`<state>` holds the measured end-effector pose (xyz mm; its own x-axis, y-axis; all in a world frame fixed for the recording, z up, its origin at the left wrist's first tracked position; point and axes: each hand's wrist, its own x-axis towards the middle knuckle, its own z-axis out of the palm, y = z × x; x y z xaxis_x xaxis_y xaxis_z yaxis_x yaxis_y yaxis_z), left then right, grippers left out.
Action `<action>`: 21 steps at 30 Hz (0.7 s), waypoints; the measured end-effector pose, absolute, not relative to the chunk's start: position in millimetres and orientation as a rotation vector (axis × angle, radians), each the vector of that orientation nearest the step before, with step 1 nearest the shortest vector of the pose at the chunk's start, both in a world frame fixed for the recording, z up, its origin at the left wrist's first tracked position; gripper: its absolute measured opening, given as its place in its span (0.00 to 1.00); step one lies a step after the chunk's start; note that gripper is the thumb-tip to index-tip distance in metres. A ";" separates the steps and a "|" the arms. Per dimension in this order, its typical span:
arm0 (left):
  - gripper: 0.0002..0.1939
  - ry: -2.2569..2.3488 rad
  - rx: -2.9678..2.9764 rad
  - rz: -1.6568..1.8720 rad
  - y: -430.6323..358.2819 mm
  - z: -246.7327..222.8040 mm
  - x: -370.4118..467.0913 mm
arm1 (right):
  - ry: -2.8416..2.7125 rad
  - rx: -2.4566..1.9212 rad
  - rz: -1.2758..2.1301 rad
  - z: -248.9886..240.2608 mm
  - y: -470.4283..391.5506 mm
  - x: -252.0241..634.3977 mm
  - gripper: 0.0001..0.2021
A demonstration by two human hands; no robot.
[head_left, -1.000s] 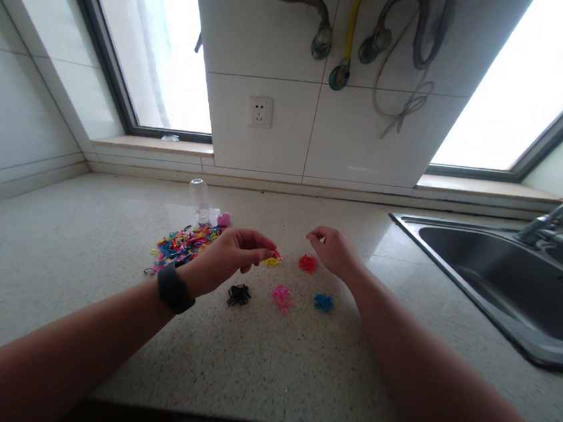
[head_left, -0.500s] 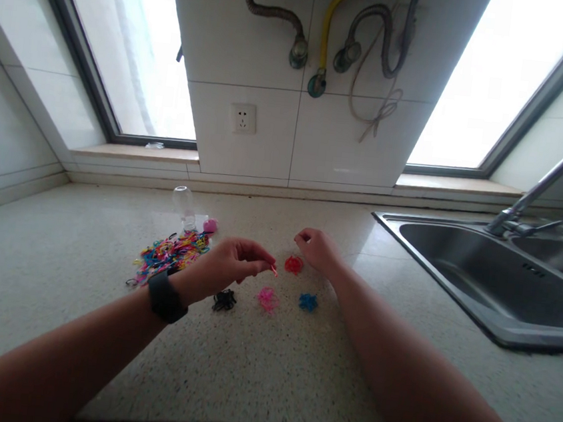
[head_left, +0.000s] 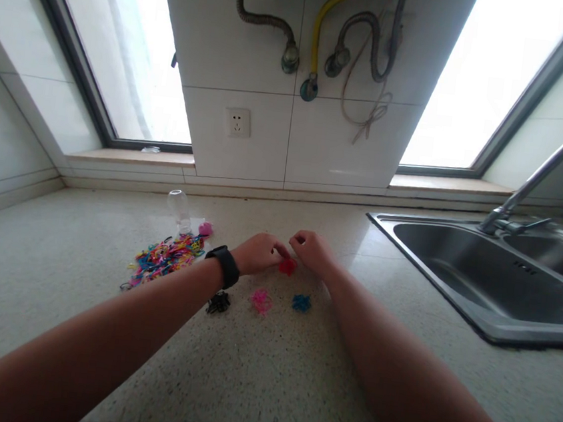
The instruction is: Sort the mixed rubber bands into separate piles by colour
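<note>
My left hand, with a black watch on the wrist, reaches the small pile of red rubber bands. Its fingers are pinched together on red band at the pile's left edge; the exact fingertips blur into the red. Just behind the pile on the right, my right hand rests on the counter with fingers curled in and nothing visible in them. Nearer to me lie separate piles of black rubber bands, pink rubber bands and blue rubber bands.
A large heap of mixed coloured rubber bands spreads to the left. Behind it are a clear bottle and a pink lump. The steel sink with its faucet is on the right, the tiled wall at the back.
My left hand has moved right, carrying a red rubber band to the red pile. My right hand stays curled beside the pile. The view has shifted slightly.
</note>
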<state>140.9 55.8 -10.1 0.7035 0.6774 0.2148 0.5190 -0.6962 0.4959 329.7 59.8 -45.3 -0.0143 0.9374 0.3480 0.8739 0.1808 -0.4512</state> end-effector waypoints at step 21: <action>0.09 0.312 2.372 0.448 -123.9 -21.6 106.6 | -1.888 -1.657 0.170 -47.3 61.8 330.1 0.12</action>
